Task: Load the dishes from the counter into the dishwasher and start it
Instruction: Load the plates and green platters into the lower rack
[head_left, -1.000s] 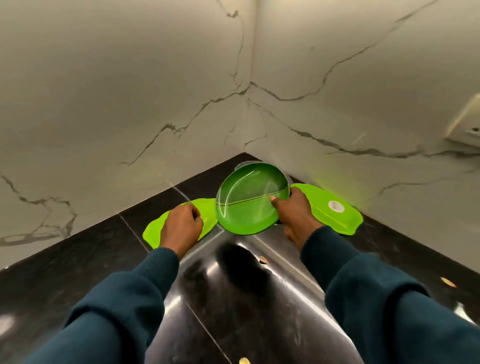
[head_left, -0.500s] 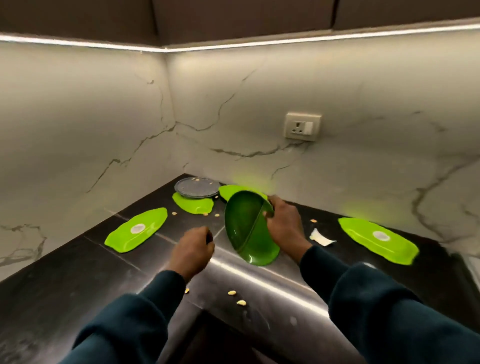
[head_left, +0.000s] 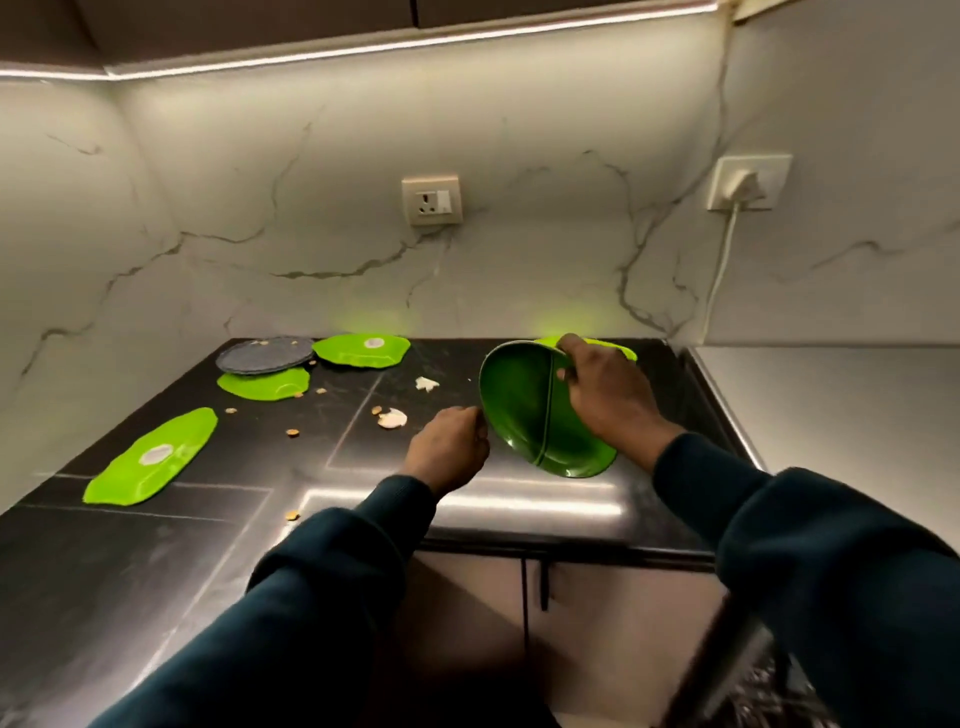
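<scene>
My right hand (head_left: 605, 389) grips the rim of a dark green divided plate (head_left: 524, 415), holding it tilted on edge above the black counter (head_left: 260, 467). My left hand (head_left: 449, 452) hovers just left of the plate with curled fingers and nothing in it. Several bright green leaf-shaped plates lie on the counter: one at the near left (head_left: 150, 460), one at the back middle (head_left: 361, 351), one (head_left: 262, 384) under a grey round plate (head_left: 265, 354), and one (head_left: 621, 349) mostly hidden behind my right hand.
Food crumbs and scraps (head_left: 392, 417) are scattered over the middle of the counter. A wall socket (head_left: 431, 200) sits on the marble backsplash, and a plugged charger with cord (head_left: 743, 182) at the right. Cabinet doors (head_left: 524, 623) lie below the counter edge.
The view has swung right and pulled back from the corner. My right hand has carried the dark green plate rightward, tilted on edge. My left hand let go of the leaf plate and came along.
</scene>
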